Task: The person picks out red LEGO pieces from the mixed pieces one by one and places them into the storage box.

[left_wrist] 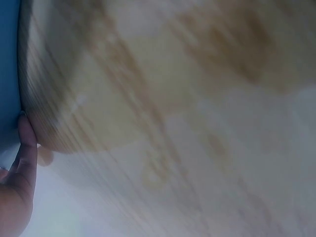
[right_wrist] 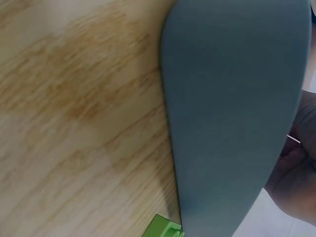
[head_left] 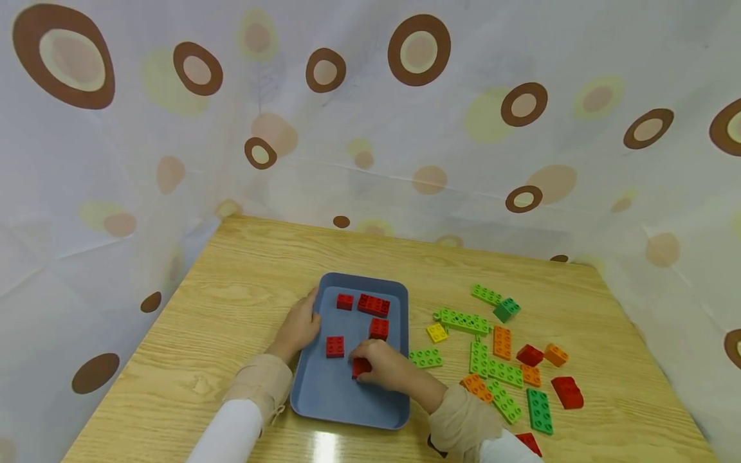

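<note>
A blue-grey tray (head_left: 347, 405) lies on the table with several red toy building bricks inside. My left hand (head_left: 300, 326) grips its left rim, thumb at the inner side and fingers along the outer wall; the left wrist view shows a finger (left_wrist: 27, 131) against that wall. My right hand (head_left: 384, 365) reaches over the right rim and pinches a red brick (head_left: 360, 368), partly hidden by the fingers, low in the tray. Close to it are a square red brick (head_left: 334, 346) and another red brick (head_left: 379, 328). In the right wrist view the tray wall (right_wrist: 232, 108) partly hides the right hand (right_wrist: 296, 168).
Right of the tray lie scattered bricks: light green plates (head_left: 463, 320), an orange plate (head_left: 502, 342), a dark green plate (head_left: 539, 411), a yellow brick (head_left: 437, 332) and red bricks (head_left: 568, 393). A light green plate (head_left: 426, 358) sits against the tray's right side. A patterned cloth (head_left: 370, 128) hangs behind the table.
</note>
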### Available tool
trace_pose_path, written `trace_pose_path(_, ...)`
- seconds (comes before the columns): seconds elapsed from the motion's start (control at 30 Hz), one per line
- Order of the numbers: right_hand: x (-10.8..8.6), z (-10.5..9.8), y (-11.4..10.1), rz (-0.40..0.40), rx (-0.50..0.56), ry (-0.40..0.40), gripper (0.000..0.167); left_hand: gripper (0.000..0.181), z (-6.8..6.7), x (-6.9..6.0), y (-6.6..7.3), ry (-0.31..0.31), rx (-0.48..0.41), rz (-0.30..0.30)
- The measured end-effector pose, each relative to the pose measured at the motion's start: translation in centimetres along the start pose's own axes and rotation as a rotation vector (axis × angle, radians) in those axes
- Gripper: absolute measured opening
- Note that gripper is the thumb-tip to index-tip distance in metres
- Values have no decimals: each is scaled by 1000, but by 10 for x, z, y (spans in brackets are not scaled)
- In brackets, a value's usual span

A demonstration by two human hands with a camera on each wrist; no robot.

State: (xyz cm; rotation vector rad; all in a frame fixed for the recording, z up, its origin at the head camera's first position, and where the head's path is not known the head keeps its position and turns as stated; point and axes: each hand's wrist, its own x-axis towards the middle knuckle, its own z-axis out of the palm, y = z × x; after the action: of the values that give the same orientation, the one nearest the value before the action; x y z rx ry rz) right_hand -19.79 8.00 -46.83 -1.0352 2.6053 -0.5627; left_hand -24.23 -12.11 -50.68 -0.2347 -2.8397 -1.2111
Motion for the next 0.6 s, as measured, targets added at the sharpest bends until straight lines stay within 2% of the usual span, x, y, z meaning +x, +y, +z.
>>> trace_pose_path(0.13,-2,1,1,-9,-8,16,34,58,1,0,-1,-4,-15,-2)
trace_pose_path(0.23,-6,-3,3,-23,-17,72,35,59,3,-1,-2,-1,-23,0)
trace_pose_path(0.33,-14,-14,5,-44,-8,161,35,59,4,-2,-3,4,-28,-1)
trace_pose_path(0.43,-28,-29,11,-30,31,252,35,59,4,-3,-3,6,-23,-5)
trace_pose_path(0.6,-58,-54,30,64,84,443,34,59,4,0,-2,23,-3,8)
